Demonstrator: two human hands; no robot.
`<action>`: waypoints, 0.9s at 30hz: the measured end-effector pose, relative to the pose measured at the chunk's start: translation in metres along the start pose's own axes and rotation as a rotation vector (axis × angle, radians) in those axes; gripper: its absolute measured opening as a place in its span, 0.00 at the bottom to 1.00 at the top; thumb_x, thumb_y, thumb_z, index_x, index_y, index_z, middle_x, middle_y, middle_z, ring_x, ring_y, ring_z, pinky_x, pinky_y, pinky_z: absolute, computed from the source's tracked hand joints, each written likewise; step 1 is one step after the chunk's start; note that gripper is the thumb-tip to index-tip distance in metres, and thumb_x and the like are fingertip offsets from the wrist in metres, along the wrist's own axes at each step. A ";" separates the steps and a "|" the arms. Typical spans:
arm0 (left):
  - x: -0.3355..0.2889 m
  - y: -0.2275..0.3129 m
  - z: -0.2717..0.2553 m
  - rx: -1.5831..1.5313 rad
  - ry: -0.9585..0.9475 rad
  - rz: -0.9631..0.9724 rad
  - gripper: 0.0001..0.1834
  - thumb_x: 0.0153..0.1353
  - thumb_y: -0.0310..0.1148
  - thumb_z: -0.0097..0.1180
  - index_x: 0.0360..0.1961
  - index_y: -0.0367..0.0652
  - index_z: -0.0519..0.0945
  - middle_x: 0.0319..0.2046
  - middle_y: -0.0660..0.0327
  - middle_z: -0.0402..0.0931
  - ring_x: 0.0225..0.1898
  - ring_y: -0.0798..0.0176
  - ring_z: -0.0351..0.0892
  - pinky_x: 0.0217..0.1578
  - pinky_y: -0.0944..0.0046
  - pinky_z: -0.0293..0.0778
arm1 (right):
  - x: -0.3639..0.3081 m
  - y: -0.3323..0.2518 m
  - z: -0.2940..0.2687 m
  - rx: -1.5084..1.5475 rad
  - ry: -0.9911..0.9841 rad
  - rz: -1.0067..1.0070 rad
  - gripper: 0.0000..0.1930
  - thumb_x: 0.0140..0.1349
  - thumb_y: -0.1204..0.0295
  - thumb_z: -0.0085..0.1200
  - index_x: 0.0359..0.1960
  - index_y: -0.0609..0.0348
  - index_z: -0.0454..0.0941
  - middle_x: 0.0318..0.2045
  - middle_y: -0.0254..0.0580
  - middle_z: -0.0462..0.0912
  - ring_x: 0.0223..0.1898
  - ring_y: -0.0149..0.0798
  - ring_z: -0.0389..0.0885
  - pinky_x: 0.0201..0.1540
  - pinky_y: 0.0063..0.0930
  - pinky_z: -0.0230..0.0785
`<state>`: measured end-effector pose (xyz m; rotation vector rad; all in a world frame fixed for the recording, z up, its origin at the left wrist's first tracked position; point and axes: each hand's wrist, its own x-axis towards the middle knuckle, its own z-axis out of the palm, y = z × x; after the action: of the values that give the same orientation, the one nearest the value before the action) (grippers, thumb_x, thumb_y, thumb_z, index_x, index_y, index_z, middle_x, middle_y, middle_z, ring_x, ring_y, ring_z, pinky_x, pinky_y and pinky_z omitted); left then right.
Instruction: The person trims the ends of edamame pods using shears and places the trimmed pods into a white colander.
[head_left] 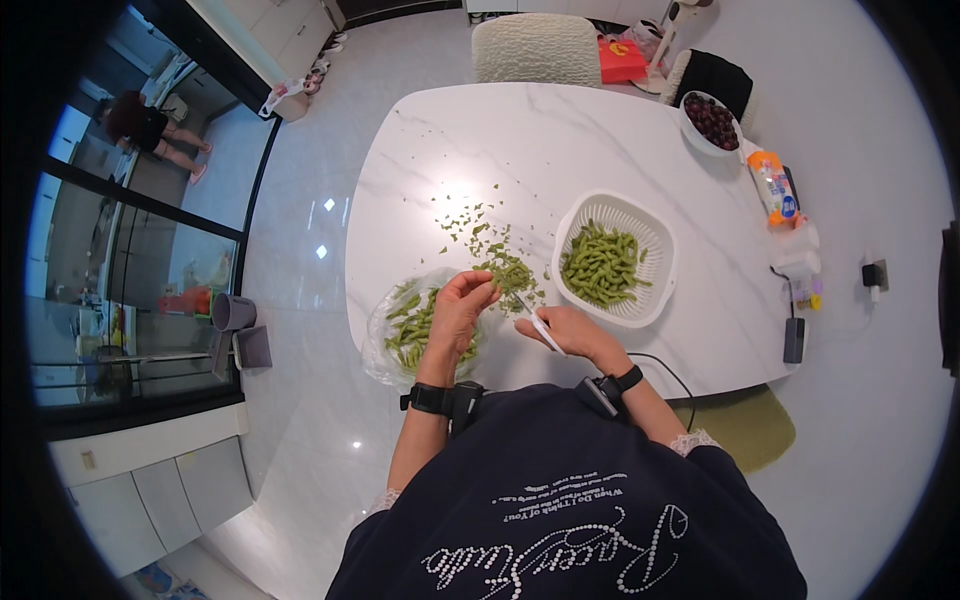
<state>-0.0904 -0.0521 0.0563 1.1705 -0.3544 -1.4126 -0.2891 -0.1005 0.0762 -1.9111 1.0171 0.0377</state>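
My left hand [460, 308] pinches a green soybean pod, mostly hidden by the fingertips, over the pile of green trimmings [508, 268]. Closed around the white handles of a pair of scissors [545, 333] is my right hand [578, 335]. The scissor blades point up and left toward the left fingertips. Beside my left wrist, a clear plastic bag [377, 352] lies open with many green pods [407, 325] in it. To the right of the scissors stands a white slotted basket [660, 240], holding a heap of pods [602, 265].
The white marble-patterned table [430, 130] carries scattered green bits. A bowl of dark red fruit [711, 123], an orange-and-white wipes pack [772, 188] and a black cable [668, 370] lie toward the right. A chair [535, 48] stands behind; another person [150, 130] is beyond the glass door.
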 end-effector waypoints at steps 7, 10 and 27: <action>0.001 -0.001 0.004 0.107 -0.018 -0.106 0.07 0.57 0.24 0.58 0.35 0.36 0.73 0.31 0.59 0.77 0.34 0.66 0.79 0.38 0.71 0.77 | -0.001 0.001 -0.001 -0.001 -0.010 0.010 0.30 0.59 0.42 0.44 0.21 0.61 0.73 0.17 0.48 0.76 0.21 0.45 0.75 0.27 0.36 0.65; 0.005 -0.004 0.005 0.148 -0.007 -0.114 0.07 0.57 0.25 0.58 0.34 0.37 0.73 0.30 0.59 0.77 0.32 0.66 0.79 0.37 0.71 0.77 | -0.004 0.004 -0.003 0.034 -0.014 0.041 0.32 0.58 0.40 0.44 0.19 0.61 0.74 0.16 0.44 0.75 0.21 0.43 0.75 0.27 0.34 0.65; 0.044 -0.019 0.109 0.167 -0.474 -0.123 0.17 0.66 0.30 0.44 0.51 0.30 0.70 0.48 0.52 0.73 0.51 0.62 0.74 0.48 0.68 0.74 | -0.033 0.053 -0.006 0.057 -0.105 0.317 0.42 0.52 0.30 0.39 0.08 0.63 0.71 0.08 0.46 0.69 0.16 0.47 0.73 0.23 0.37 0.64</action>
<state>-0.1784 -0.1315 0.0714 0.9910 -0.7540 -1.7954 -0.3474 -0.0954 0.0552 -1.6629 1.2265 0.2850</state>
